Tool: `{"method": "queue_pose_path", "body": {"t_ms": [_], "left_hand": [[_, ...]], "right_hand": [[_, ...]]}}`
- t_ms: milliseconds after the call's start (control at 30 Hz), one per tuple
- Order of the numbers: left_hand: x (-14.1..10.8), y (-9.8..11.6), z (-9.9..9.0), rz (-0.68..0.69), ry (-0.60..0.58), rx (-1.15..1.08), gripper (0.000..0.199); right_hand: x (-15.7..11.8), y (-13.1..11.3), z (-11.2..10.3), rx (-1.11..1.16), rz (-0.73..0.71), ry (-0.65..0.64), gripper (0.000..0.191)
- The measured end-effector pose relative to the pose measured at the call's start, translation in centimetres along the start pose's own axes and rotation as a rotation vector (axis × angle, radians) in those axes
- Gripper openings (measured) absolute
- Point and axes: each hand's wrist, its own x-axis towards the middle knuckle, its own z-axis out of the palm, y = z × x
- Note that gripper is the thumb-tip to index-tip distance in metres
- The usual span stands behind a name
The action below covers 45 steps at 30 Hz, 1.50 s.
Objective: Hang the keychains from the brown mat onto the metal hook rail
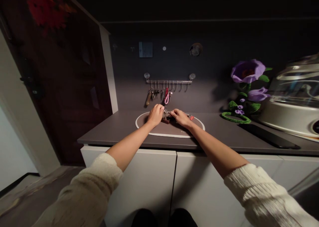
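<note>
Over the oval mat [171, 134], my left hand [155, 115] is closed, its thumb and fingertips pinching a small bunch of keys [165, 113]. Opposite it, my right hand [181, 117] is also closed, with its fingertips at the metal pieces of the same bunch. A dark brown piece [165, 120], perhaps a fob, sits beneath the keys, beside something black. Just past my right hand a small red item [191, 117] lies on the mat. My fingers partly hide the keys, so their exact joining cannot be made out.
Above the hands, a wall rail [169, 82] with hooks carries several keys, a brown fob [149, 98] and a pink loop [167, 98]. To the right stand purple artificial flowers [249, 72], a black phone [269, 135] and a cream appliance [289, 112] with a clear top.
</note>
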Motion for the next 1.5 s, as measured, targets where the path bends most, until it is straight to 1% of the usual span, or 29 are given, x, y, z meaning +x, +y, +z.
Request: {"method": "queue_pose_path", "body": {"t_ms": [67,167,300,400,567,800,967,1100,1267,1333,1433,1500], "left_hand": [[0.0,0.0,0.0,0.01,-0.004,0.001,0.025],[-0.1,0.1,0.0,0.016,-0.011,0.009,0.025],[-0.2,0.2,0.0,0.04,-0.009,0.007,0.025],[-0.2,0.3,-0.1,0.051,-0.014,0.006,0.025],[-0.3,0.5,-0.2,0.067,-0.036,0.014,0.026],[-0.4,0.4,0.1,0.103,-0.042,0.008,0.027],[-0.4,-0.1,0.5,0.096,-0.022,0.059,0.027],[-0.4,-0.3,0.5,0.08,-0.016,0.151,0.026],[-0.4,-0.5,0.4,0.086,-0.002,0.236,0.024],[-0.3,-0.7,0.5,0.087,0.004,0.238,0.024],[-0.2,-1.0,0.7,0.067,0.003,0.227,0.023],[-0.1,-1.2,0.8,0.048,0.005,0.219,0.023]], "right_hand": [[0.0,-0.1,0.0,0.015,-0.049,-0.008,0.022],[-0.1,-0.4,0.1,0.142,-0.111,-0.011,0.022],[-0.2,-0.8,0.1,0.356,-0.106,-0.007,0.027],[-0.1,-0.8,0.3,0.466,-0.097,-0.005,0.029],[0.2,-0.4,0.5,0.531,-0.102,-0.005,0.03],[0.1,-0.7,0.2,0.58,-0.108,-0.001,0.032],[0.2,-0.4,0.3,0.676,-0.073,0.011,0.03],[0.5,-0.2,0.2,0.78,-0.002,0.024,0.028],[2.3,-0.5,-1.1,0.892,0.092,0.11,0.028],[3.5,-0.8,-1.8,0.924,0.146,0.149,0.025],[5.7,-1.2,-2.9,0.97,0.217,0.225,0.015],[7.1,-1.4,-3.5,1.006,0.233,0.265,0.012]]}}
